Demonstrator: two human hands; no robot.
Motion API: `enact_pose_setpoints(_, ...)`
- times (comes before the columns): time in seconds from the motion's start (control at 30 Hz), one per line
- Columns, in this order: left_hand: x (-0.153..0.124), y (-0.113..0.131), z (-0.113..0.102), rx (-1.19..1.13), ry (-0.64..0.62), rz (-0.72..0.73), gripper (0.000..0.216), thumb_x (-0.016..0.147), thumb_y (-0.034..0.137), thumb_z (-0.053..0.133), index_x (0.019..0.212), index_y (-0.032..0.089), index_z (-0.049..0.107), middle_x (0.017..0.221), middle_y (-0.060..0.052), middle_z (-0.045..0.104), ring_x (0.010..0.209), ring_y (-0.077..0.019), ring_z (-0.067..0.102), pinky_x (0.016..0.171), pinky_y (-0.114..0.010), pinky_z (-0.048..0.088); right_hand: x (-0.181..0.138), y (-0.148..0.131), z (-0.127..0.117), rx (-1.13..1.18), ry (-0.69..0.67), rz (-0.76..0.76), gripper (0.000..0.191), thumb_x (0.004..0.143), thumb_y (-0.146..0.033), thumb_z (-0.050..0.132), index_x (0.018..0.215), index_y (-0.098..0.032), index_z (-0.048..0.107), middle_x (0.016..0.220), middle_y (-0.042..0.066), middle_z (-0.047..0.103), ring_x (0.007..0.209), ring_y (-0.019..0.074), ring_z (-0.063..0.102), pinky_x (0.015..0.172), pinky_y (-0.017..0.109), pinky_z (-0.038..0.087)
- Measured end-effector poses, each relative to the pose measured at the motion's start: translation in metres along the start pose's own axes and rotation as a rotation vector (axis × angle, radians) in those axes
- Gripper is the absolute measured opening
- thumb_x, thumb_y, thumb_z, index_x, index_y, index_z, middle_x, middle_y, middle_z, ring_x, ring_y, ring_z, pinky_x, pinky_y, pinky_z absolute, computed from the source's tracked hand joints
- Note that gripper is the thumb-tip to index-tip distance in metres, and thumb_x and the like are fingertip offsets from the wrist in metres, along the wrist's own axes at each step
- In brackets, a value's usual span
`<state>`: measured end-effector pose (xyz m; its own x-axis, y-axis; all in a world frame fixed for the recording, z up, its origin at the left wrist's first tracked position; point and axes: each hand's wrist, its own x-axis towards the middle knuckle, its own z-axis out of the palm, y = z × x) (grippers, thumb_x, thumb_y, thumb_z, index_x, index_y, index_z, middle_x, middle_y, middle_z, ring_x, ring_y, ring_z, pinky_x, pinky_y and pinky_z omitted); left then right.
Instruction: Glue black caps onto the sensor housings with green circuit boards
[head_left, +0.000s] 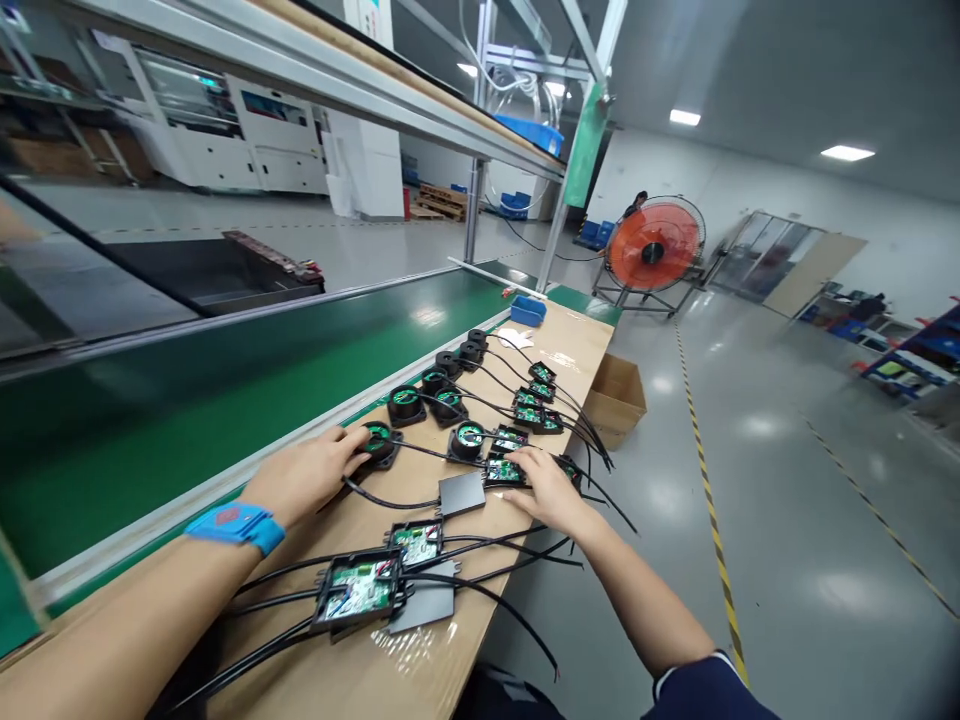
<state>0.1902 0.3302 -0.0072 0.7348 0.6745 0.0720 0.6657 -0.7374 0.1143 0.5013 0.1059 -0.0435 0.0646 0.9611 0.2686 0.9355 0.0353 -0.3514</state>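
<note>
- Black plastic makes the round cup (379,447), which sits on the brown table (577,330) near the green belt (300,375).
- The left hand (315,470) is at the side of the cup. Its finger and thumb bend in and seem to pinch that side; I cannot tell how hard.
- The right hand (551,490) is on a small box (502,469) with a green inside. Its thumb is spread away from the fingers. I cannot tell if it grips or just rests.
- Maybe one hand minds the cup and one minds the box so the cord (427,451) between them lies flat.
- More cups (406,403) sit by the belt, and more boxes (530,414) sit by the other edge. I think that keeps the cords from getting mixed up.
- The cup's open top points up. It is round, so it has no long side.
- The box's open side points up too. Its long way goes across the table, from the cup side to the floor side.
</note>
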Motion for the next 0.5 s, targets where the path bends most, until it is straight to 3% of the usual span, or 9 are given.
enact_pose_setpoints(0.13, -0.002, 0.001, -0.001, -0.006, 0.053, -0.028, 0.047, 0.106, 0.048, 0.024, 0.107, 0.024, 0.064, 0.094, -0.008, 0.065, 0.079, -0.0288, 0.070, 0.068, -0.037, 0.049, 0.006, -0.005, 0.009, -0.019, 0.037, 0.015, 0.041, 0.090, -0.018, 0.079, 0.130, -0.022, 0.068, 0.134, 0.013, 0.070, 0.125, 0.0281, 0.068, 0.109, 0.046, 0.057)
enact_pose_setpoints(0.23, 0.004, 0.000, 0.002, -0.014, 0.061, -0.043, 0.049, 0.104, 0.048, 0.023, 0.107, 0.023, 0.064, 0.092, -0.010, 0.065, 0.081, -0.0313, 0.071, 0.071, -0.040, 0.053, 0.001, -0.017, 0.010, -0.037, 0.081, 0.018, 0.042, 0.091, -0.022, 0.079, 0.131, -0.021, 0.067, 0.136, 0.016, 0.069, 0.128, 0.0315, 0.066, 0.109, 0.051, 0.056)
enact_pose_setpoints(0.33, 0.003, -0.003, -0.001, -0.070, 0.033, -0.025, 0.051, 0.097, 0.055, 0.038, 0.127, 0.020, 0.061, 0.109, -0.014, 0.072, 0.095, -0.0328, 0.074, 0.083, -0.042, 0.058, -0.016, -0.042, 0.008, -0.010, 0.089, -0.063, 0.044, 0.093, -0.034, 0.079, 0.133, -0.022, 0.066, 0.139, 0.015, 0.068, 0.129, 0.0304, 0.065, 0.111, 0.050, 0.054)
enact_pose_setpoints(0.43, -0.032, -0.018, -0.016, -0.134, -0.004, -0.046, 0.086, 0.089, 0.069, 0.050, 0.157, 0.016, 0.041, 0.145, -0.020, 0.063, 0.129, -0.0365, 0.067, 0.106, -0.046, 0.055, -0.047, -0.070, 0.012, 0.073, 0.029, -0.247, 0.074, 0.083, -0.063, 0.084, 0.142, -0.025, 0.061, 0.148, 0.015, 0.064, 0.139, 0.0325, 0.060, 0.120, 0.052, 0.048)
enact_pose_setpoints(0.5, -0.083, -0.037, -0.028, -0.154, -0.017, -0.124, 0.104, 0.088, 0.079, 0.050, 0.167, 0.016, 0.025, 0.167, -0.021, 0.044, 0.152, -0.0396, 0.048, 0.121, -0.051, 0.045, -0.069, -0.081, 0.019, 0.077, -0.017, -0.352, 0.105, 0.070, -0.081, 0.083, 0.152, -0.024, 0.052, 0.159, 0.021, 0.054, 0.149, 0.0422, 0.050, 0.122, 0.064, 0.041)
